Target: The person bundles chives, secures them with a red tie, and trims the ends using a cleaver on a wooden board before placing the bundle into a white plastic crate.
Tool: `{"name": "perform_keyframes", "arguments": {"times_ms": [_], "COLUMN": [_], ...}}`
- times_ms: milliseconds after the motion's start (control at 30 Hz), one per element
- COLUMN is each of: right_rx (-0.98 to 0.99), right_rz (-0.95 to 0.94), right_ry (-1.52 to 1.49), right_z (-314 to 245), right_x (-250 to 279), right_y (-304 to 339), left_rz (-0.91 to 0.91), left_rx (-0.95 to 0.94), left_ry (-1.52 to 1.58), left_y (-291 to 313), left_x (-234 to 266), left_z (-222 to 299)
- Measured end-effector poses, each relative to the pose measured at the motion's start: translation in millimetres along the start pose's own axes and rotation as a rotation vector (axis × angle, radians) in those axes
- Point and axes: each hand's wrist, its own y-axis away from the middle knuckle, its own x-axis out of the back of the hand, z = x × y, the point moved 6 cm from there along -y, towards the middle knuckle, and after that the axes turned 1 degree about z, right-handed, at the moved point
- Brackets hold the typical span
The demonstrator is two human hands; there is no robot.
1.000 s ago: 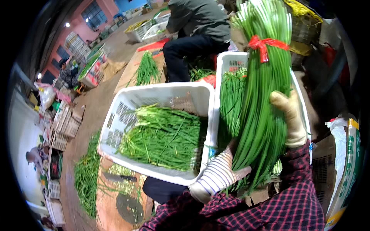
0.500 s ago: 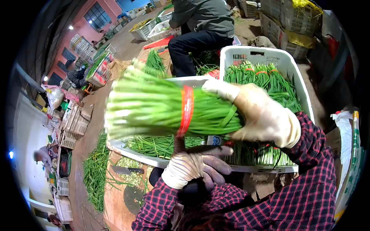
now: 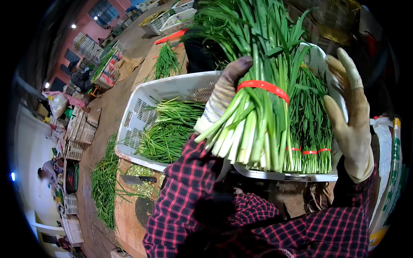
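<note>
Upright before me is a thick bunch of garlic chives [image 3: 251, 124], white stem ends down and green leaves fanning up past the top of the view. A red band [image 3: 265, 88] circles its middle. My left hand [image 3: 226, 90], in a striped knit glove, grips the bunch from the left; part of its fingers are hidden behind the stems. On the other side my right hand [image 3: 353, 116], in a cream glove, is open with fingers spread, apart from the bunch. Behind the bunch, a white crate [image 3: 292, 175] holds several red-banded bunches of chives [image 3: 309, 129].
Another white crate [image 3: 124, 150] with loose chives stands to the left. Below it, a knife [image 3: 140, 178] lies on a wooden board [image 3: 129, 219] with trimmings. A chive heap [image 3: 101, 185] is on the floor. A sack [image 3: 387, 172] stands at right. Other people sit farther off.
The bunch has turned from lying sideways to upright, stem ends down. My right hand has let go of it and moved right, while my left hand has taken hold.
</note>
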Motion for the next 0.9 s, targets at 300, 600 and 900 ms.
{"name": "perform_keyframes", "arguments": {"times_ms": [300,600,900], "right_rx": [-1.359,-1.308,-1.154], "right_rz": [-0.237,-0.403,-0.473], "right_ry": [-0.852,-0.490,-0.300], "right_z": [175.0,186.4,170.3], "right_x": [-112.6,-90.6,-75.2], "right_y": [200.0,164.6,155.6], "left_rz": [0.745,0.729,0.624], "left_rx": [0.198,0.075,0.320], "left_ry": [-0.067,-0.808,-0.911], "left_y": [21.1,20.6,23.0], "left_x": [238.1,205.1,161.6], "left_z": [-179.4,-155.4,-135.1]}}
